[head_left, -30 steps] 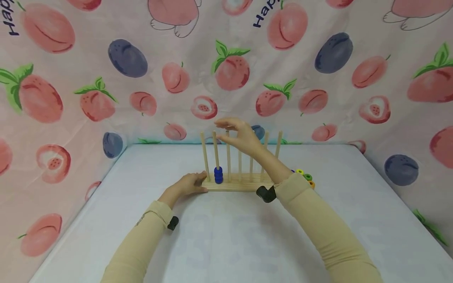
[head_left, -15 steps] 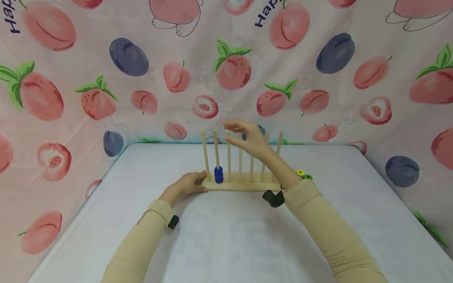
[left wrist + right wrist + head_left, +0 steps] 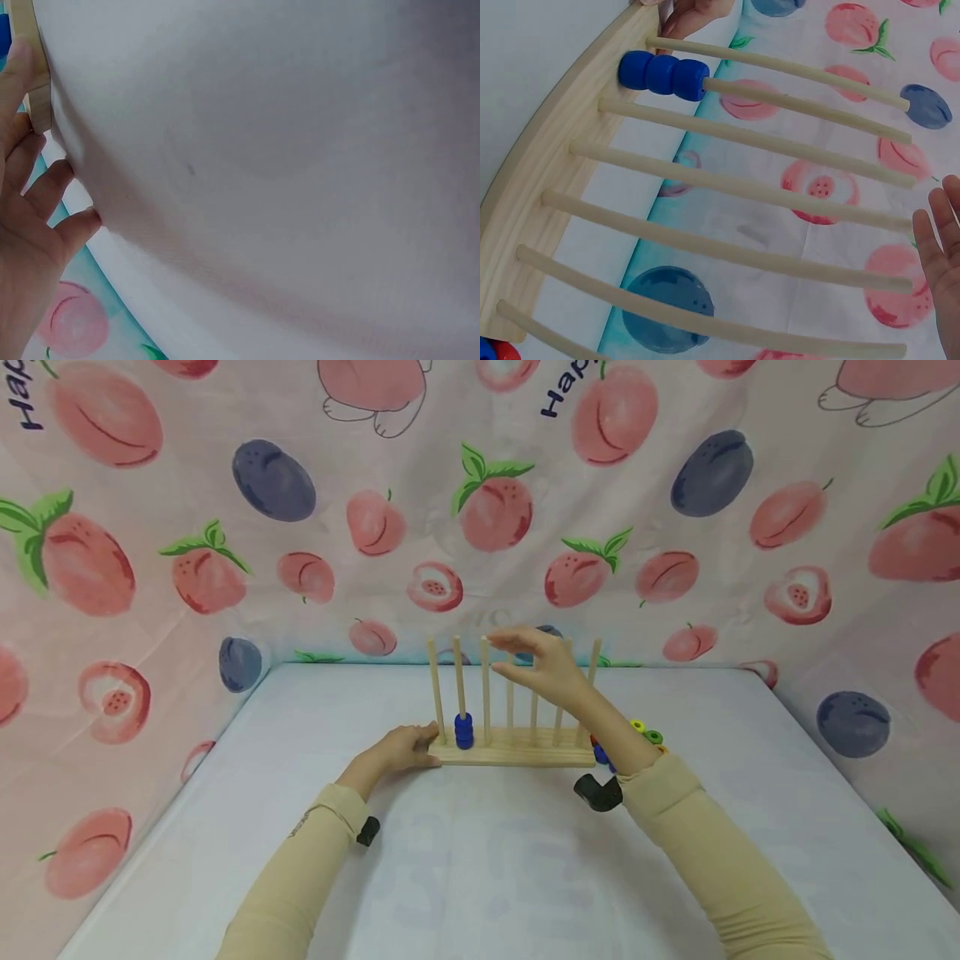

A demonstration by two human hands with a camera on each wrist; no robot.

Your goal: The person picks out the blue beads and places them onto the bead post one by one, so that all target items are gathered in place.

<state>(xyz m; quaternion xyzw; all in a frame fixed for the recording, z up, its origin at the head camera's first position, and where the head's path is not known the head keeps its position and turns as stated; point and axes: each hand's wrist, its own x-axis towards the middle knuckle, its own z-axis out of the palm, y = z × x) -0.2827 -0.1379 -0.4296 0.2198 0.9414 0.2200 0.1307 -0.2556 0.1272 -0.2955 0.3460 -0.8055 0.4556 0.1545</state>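
Note:
A wooden peg rack (image 3: 517, 759) stands on the table, with several upright pegs along its base. Three blue beads (image 3: 463, 732) are stacked on the second peg from the left; the right wrist view also shows these beads (image 3: 660, 73), with the other visible pegs bare. My left hand (image 3: 399, 748) holds the left end of the base, and in the left wrist view its thumb lies on the wood (image 3: 39, 105). Above the middle pegs hovers my right hand (image 3: 551, 670), fingers extended, thumb apart, nothing in it.
Loose coloured beads (image 3: 652, 737), yellow, green and orange, lie right of the rack, partly behind my right forearm. Blue and red ones (image 3: 602, 755) lie by the base's right end. The white table (image 3: 480, 877) meets a fruit-printed cloth (image 3: 330, 527) behind and at the sides.
My right hand has moved right and slightly down, from near the second peg to over the middle ones. My left hand and the blue beads have stayed in place.

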